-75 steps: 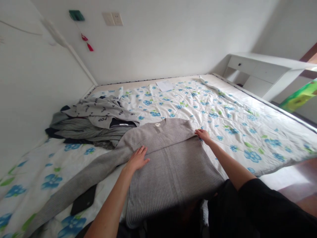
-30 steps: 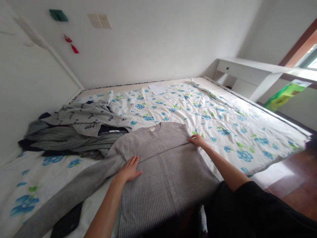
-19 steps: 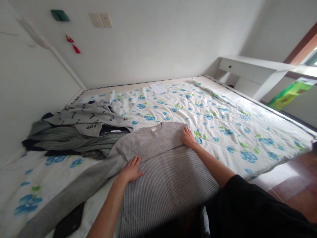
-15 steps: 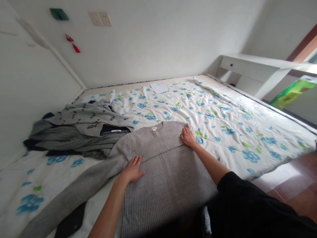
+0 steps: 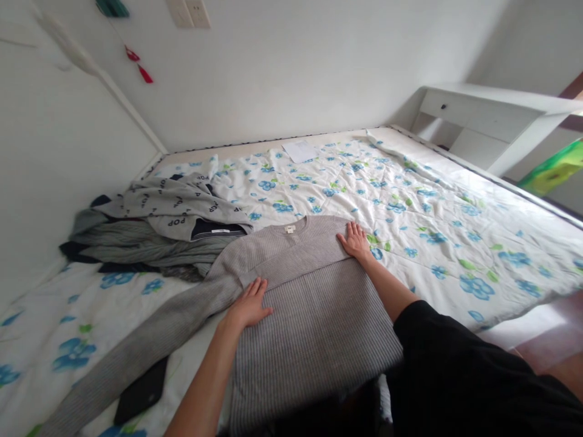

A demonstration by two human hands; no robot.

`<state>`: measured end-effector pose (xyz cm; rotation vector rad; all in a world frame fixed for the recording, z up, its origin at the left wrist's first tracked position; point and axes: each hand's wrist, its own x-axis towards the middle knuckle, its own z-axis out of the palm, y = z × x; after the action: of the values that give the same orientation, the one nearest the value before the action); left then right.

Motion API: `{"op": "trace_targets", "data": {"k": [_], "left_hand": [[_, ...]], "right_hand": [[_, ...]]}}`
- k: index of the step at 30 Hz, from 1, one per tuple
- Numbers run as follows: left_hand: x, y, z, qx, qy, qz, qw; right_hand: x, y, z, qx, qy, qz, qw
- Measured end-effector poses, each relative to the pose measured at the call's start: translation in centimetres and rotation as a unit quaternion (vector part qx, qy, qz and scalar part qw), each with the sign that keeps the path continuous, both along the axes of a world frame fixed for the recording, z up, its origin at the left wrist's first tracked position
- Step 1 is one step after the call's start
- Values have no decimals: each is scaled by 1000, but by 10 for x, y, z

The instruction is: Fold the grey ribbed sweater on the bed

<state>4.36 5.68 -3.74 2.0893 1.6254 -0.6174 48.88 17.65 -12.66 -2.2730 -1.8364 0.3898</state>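
Observation:
A grey ribbed sweater (image 5: 310, 328) lies spread on the bed, its collar away from me. One sleeve is folded across the chest; the other stretches out to the lower left. My left hand (image 5: 250, 306) rests flat near the cuff end of the folded sleeve, thumb apart from the fingers. At the right shoulder, my right hand (image 5: 356, 241) lies flat on the knit with its fingers spread. Neither hand grips anything.
Crumpled grey clothes (image 5: 159, 224) are heaped at the left. A black phone-like object (image 5: 142, 391) lies partly under the outstretched sleeve. Paper (image 5: 299, 152) lies on the floral sheet (image 5: 437, 243) near the wall. A white desk (image 5: 487, 121) stands at the right.
The camera view has shifted, showing more of the black object. My right hand's fingers have spread a little at the shoulder. The sweater lies as before.

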Motion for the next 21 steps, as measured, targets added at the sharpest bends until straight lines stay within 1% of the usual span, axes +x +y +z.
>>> {"op": "trace_targets", "data": {"k": [2,4,6,7,9,11,12,13,14,15,17,21], "left_hand": [[1,1,-2,2,2,2,1000],[2,1,-3,3,3,6,1000],[4,1,-2,4,6,7,1000],[4,2,-2,4,10,6,1000],[5,2,0,4,19,1,1000],[5,3,0,3,27,-4,1000],[5,3,1,3,29,-6,1000],[5,4,1,3,29,-7,1000],[4,4,1,4,28,-7,1000],[4,4,1,5,27,-7,1000],[3,4,0,6,22,-7,1000],[1,5,-3,7,17,-8,1000]], "right_hand": [[-3,-1,5,-3,-12,-2,1000],[-14,-2,14,-2,-37,-12,999],[-33,-3,25,11,-56,-12,998],[-47,-5,30,22,-56,1,998],[-78,-11,37,53,-32,61,996],[-108,-20,38,82,6,147,986],[-119,-25,37,89,23,185,979],[-127,-30,34,89,36,208,973],[-130,-34,31,84,44,217,972],[-128,-37,28,78,46,212,973],[-113,-40,23,65,37,184,980],[-56,-34,17,31,5,142,989]]}}
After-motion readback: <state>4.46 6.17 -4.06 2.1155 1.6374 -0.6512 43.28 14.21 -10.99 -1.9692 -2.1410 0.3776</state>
